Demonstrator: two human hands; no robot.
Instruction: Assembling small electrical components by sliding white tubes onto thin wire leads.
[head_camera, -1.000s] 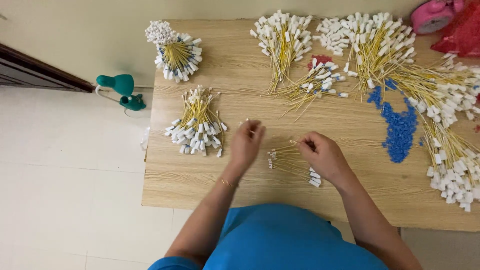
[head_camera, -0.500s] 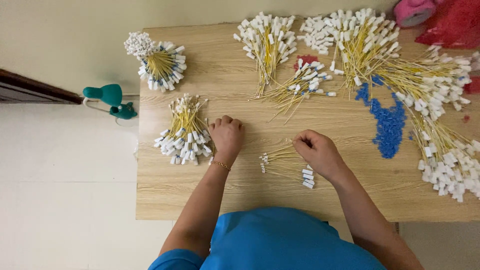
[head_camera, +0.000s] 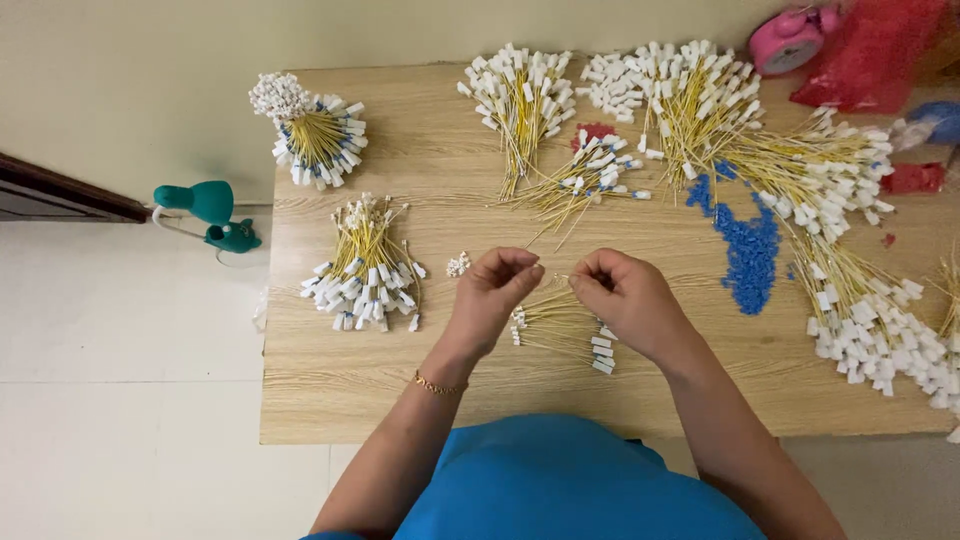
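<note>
My left hand (head_camera: 495, 295) and my right hand (head_camera: 625, 300) meet over the middle of a wooden table (head_camera: 340, 390), fingertips pinched together on a thin yellow wire. Just below them lies a small bundle of yellow wires with white end pieces (head_camera: 560, 328). A tiny cluster of white pieces (head_camera: 458, 265) sits left of my left hand. Further left rests a bundled sheaf of the same wires (head_camera: 365, 270). A bracelet circles my left wrist.
More wire bundles lie at the back left (head_camera: 312, 130), back middle (head_camera: 520, 100) and along the right side (head_camera: 850, 290). A heap of small blue pieces (head_camera: 748, 250) is right of my hands. A pink round object (head_camera: 790, 38) and red bag (head_camera: 875, 50) sit at the back right. A teal object (head_camera: 205, 212) stands off the table's left edge.
My left hand has come back from the left bundle to the middle and now meets my right hand. The right hand has lifted slightly above the small bundle.
</note>
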